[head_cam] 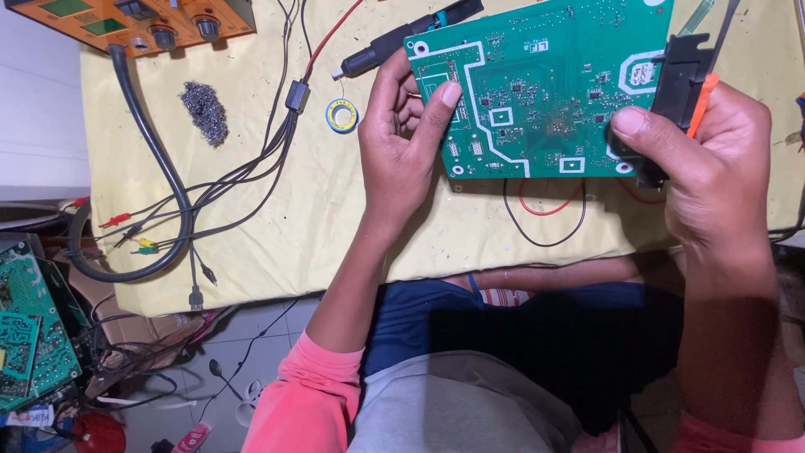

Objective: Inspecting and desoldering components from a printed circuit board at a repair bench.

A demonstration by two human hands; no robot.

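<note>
I hold a large green circuit board with white outlines above a yellow-covered table. My left hand grips the board's left edge, thumb on its face. On the right edge my right hand pinches the board with the thumb beside a black plastic part. An orange-handled tool lies under that hand's fingers.
An orange bench instrument sits at the far left with a thick grey cable and thin leads. A steel-wool wad, a small solder reel and a black hand tool lie nearby. More green boards rest on the floor.
</note>
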